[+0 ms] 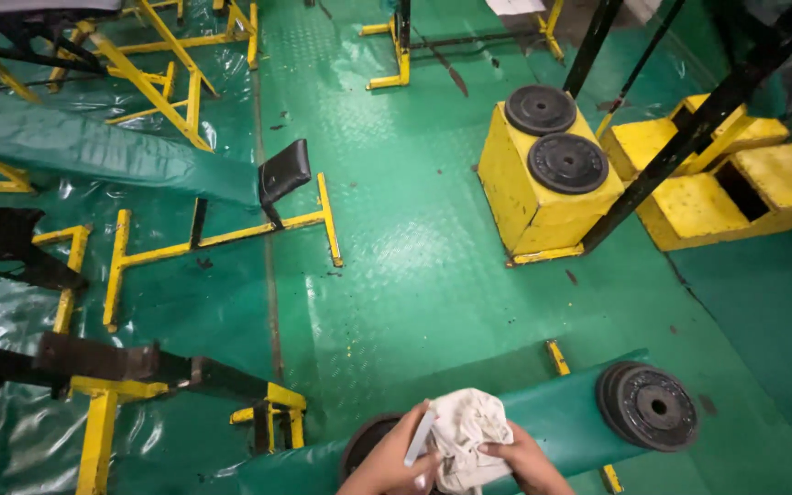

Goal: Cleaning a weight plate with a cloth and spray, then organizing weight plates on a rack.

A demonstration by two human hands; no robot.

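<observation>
Left hand (385, 461): low in view at bottom centre, closed round a slim white flat item (419, 438), thumb and fingers gripping it; kind of item not discernible.
Right hand (526, 461): just beside the left, fingers clenched into a crumpled off-white cloth (466, 433).
Cloth: bunched between both hands, above a green padded bench (552, 417).
Bench: runs diagonally; black weight plate (648, 405) lying flat at its right end, another dark plate (366, 438) partly hidden behind the left hand.
Surroundings: green floor (414, 247); yellow box (543, 188) carrying two black plates; yellow steel frames (222, 234) at left.
</observation>
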